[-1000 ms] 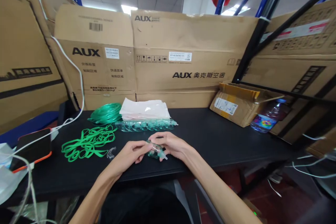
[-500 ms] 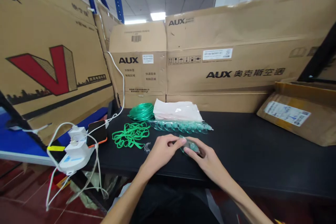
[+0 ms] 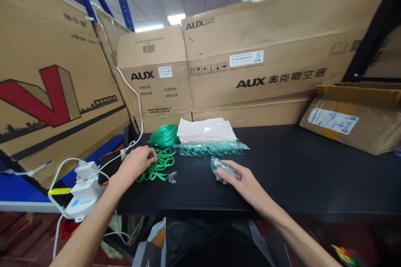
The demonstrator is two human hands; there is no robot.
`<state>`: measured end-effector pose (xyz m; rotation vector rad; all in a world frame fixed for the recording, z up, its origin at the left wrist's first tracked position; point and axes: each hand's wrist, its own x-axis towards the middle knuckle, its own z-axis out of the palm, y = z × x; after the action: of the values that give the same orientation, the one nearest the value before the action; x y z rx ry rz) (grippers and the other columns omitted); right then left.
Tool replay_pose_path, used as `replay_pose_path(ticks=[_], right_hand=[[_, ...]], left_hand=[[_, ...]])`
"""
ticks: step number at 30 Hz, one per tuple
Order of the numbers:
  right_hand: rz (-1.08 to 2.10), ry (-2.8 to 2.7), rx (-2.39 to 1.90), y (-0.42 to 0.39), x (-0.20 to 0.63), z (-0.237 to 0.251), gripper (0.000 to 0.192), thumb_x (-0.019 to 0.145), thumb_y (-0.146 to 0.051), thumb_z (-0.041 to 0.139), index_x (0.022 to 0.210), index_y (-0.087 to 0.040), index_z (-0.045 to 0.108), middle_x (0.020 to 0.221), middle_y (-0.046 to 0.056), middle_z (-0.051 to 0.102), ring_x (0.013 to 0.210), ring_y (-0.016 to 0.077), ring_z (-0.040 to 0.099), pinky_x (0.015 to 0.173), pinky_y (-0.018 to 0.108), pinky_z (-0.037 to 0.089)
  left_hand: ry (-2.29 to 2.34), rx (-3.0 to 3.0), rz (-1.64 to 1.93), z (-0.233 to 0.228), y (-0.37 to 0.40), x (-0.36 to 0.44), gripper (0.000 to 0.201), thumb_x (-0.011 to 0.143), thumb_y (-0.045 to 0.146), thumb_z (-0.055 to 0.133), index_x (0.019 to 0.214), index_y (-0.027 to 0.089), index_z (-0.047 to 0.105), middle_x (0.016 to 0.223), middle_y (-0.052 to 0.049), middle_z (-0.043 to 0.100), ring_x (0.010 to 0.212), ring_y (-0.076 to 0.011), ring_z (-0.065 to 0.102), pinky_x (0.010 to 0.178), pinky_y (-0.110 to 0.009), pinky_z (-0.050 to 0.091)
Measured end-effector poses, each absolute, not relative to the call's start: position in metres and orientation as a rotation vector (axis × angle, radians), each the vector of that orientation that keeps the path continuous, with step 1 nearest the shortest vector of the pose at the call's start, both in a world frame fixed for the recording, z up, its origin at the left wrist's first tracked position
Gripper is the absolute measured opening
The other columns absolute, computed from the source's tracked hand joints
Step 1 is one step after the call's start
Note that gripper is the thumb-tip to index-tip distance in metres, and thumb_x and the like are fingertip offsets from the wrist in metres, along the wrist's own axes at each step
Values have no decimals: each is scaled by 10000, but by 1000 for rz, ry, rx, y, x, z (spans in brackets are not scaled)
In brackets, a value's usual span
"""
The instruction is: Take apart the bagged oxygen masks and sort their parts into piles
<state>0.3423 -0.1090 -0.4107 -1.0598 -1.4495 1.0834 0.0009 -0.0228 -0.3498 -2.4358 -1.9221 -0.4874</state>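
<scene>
Right hand (image 3: 242, 179) sits low on the black table (image 3: 297, 167), fingers curled around a clear green-tinted mask (image 3: 220, 167), gripping it from the near side so the cup faces up and away, steady against the tabletop. Over on the other side, the left hand (image 3: 134, 163) is out at the pile of green straps (image 3: 158, 164), fingertips drawn together on the loops at the pile's left edge, pinching at one; whether a strap is actually caught between them, I cannot tell. Just beside that pile, toward the mask, lies a small clear plastic piece (image 3: 172, 177), close to both hands. Further back, a row of nested masks (image 3: 209, 149) lies along the table, a stack of plastic bags (image 3: 205, 130) behind it and a coil of green tubing (image 3: 163, 134) to its left, all laid out within arm's reach, backed by cardboard boxes (image 3: 250, 71).
</scene>
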Motion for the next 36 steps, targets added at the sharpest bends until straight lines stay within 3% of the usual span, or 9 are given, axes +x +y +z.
replay_pose_path(ticks=[7,14,20,25,32,36], right_hand=[[1111,-1451,-1032,-107,345,-414,404,875,-511,729,1127,-196,720,875,21,725,836,200,661,834,336,497],[1122,-1437,-1001,-107,345,-414,396,875,-493,739,1121,-184,720,846,19,719,822,197,648,805,331,484],[1134,-1328,-962,-112,341,-407,381,846,-496,773,1041,-173,724,851,35,714,799,189,656,758,318,492],[1124,-1113,-942,-111,354,-411,379,906,-561,681,1000,-194,673,1003,76,713,904,221,692,773,335,532],[1092,-990,-1009,-120,393,-416,304,934,-477,698,1020,-185,689,1007,81,714,927,215,670,811,334,523],[1189,-1077,-1022,-127,394,-408,293,982,-460,639,1006,-176,705,1035,84,710,872,196,650,785,330,506]], left_hand=[[-1804,-2304,-616,-292,-17,-5,162,893,271,613,851,204,754,847,-60,777,768,-250,684,689,-300,447],[-1511,-2067,-1131,-210,-28,30,246,979,345,594,984,147,739,871,-34,735,870,-230,687,871,-369,498],[-1206,-2257,-1498,-188,-34,90,247,985,367,633,1032,138,712,901,-15,760,826,-165,726,825,-318,558],[-968,-2692,-1667,-227,-50,135,182,977,309,643,1023,139,690,921,-37,755,803,-150,705,775,-277,543],[-1096,-3157,-1079,-357,-76,145,106,1043,253,557,1012,250,658,1011,30,703,931,-153,667,862,-267,478],[-1249,-3239,-954,-396,-69,137,106,1043,236,560,1015,270,656,1017,38,676,935,-150,644,848,-260,457]])
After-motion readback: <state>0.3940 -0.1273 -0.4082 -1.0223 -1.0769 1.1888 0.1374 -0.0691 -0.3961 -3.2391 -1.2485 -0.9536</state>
